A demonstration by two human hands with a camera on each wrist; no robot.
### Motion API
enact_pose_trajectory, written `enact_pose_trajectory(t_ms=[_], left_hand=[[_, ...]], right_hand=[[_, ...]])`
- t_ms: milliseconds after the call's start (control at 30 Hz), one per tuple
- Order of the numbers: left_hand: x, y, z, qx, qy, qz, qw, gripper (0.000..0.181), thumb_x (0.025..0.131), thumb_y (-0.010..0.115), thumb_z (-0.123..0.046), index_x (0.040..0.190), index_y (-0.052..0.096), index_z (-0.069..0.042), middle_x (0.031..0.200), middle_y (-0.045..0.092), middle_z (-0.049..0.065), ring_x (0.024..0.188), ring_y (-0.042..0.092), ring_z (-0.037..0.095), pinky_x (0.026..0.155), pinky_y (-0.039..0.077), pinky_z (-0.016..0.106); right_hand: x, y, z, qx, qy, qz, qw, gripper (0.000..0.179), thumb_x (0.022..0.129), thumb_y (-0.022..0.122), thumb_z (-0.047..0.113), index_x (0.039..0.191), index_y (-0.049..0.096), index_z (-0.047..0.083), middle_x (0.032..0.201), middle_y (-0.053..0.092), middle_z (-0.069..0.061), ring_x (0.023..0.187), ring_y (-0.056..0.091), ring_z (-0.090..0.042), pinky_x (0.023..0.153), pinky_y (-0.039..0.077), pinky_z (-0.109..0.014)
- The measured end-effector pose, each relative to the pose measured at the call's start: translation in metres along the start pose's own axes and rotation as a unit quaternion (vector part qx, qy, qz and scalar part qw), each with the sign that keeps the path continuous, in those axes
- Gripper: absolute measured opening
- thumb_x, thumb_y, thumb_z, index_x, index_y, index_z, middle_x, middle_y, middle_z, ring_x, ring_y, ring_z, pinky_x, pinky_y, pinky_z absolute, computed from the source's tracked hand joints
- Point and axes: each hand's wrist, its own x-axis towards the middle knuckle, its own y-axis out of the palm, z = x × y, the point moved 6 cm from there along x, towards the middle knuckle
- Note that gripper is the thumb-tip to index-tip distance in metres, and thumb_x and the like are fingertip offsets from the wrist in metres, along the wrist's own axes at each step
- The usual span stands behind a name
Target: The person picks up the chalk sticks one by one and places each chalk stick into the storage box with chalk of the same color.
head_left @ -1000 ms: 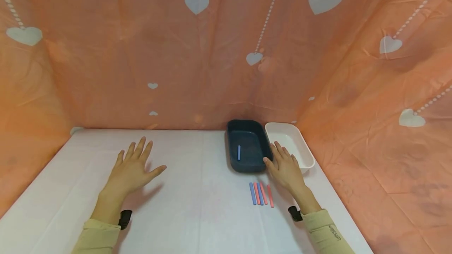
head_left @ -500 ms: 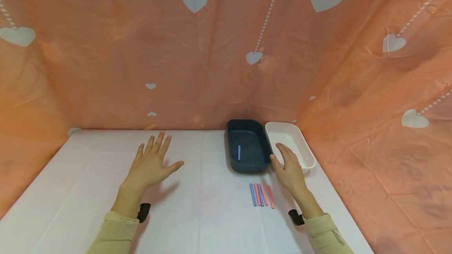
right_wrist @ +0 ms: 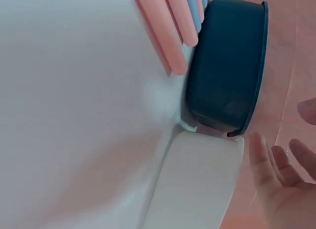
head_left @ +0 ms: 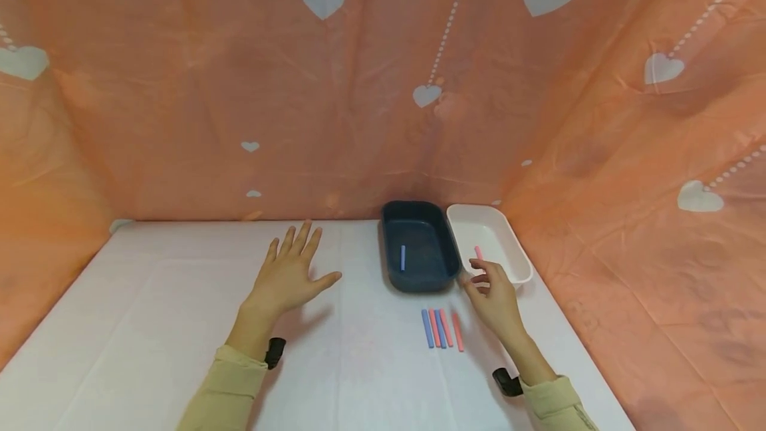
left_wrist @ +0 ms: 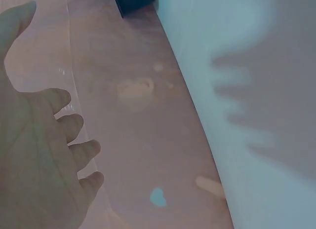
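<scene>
My left hand (head_left: pixel 284 281) hovers above the white table, palm down, fingers spread and holding nothing; the left wrist view also has this hand (left_wrist: pixel 39 150). Over the near edge of the white tray (head_left: pixel 493 238) is my right hand (head_left: pixel 499 298), its fingers loosely bent with nothing visible between them. Just beyond those fingers, a pink chalk stick (head_left: pixel 478 253) lies in that tray, partly hidden. The dark blue tray (head_left: pixel 421 283) beside it contains one blue chalk stick (head_left: pixel 403 258). In front lie several pink and blue sticks, a pink one (head_left: pixel 458 332) rightmost.
Both trays stand side by side at the table's back right, near an orange cloth wall (head_left: pixel 359 85) with white hearts. A second cloth wall (head_left: pixel 658 251) borders the table on the right. White tabletop (head_left: pixel 371 378) stretches across the left and front.
A pink chalk stick now shows in the white tray, where none was visible before. My right fingers have bent and drawn back slightly. My left hand has moved steadily to the right.
</scene>
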Motion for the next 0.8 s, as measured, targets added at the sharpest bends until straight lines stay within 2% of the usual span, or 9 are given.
enact_pose_trajectory(t_ms=[100,300,533,800], left_hand=[[0.006,0.004,-0.01,-0.003,0.008,-0.001,1.0,0.099,0.096,0.059,-0.065,0.166,0.022,-0.007,0.174,0.006,0.014,0.158,0.009,0.044,0.125,0.007,0.065],[0.02,0.016,-0.028,-0.007,0.023,0.013,0.9996,0.1,0.095,0.058,-0.067,0.167,0.021,-0.008,0.175,0.004,0.011,0.159,0.006,0.04,0.125,0.006,0.063],[0.034,0.03,-0.046,-0.003,0.036,0.026,0.999,0.099,0.095,0.056,-0.068,0.167,0.021,-0.01,0.175,0.008,0.012,0.159,0.009,0.04,0.126,0.007,0.061],[0.048,0.044,-0.067,0.012,0.048,0.044,0.9978,0.097,0.096,0.055,-0.069,0.166,0.024,-0.01,0.174,0.011,0.011,0.159,0.012,0.038,0.127,0.01,0.059]], right_hand=[[-0.005,0.0,-0.003,0.005,0.013,0.011,0.9998,0.039,0.087,0.072,-0.005,0.126,0.066,-0.006,0.12,0.063,-0.02,0.092,0.071,-0.032,0.078,0.056,-0.016],[-0.017,0.003,-0.013,0.006,0.04,0.047,0.9981,0.033,0.089,0.074,-0.003,0.121,0.068,-0.007,0.116,0.065,-0.02,0.089,0.071,-0.027,0.073,0.058,-0.02],[-0.029,0.014,-0.023,0.038,0.107,0.103,0.9882,0.033,0.09,0.071,-0.005,0.123,0.067,-0.006,0.113,0.065,-0.022,0.078,0.07,-0.016,0.063,0.058,-0.023],[-0.037,0.021,-0.023,0.034,0.112,0.145,0.9824,0.031,0.089,0.072,-0.006,0.12,0.068,-0.004,0.106,0.062,-0.015,0.073,0.067,-0.014,0.06,0.058,-0.025]])
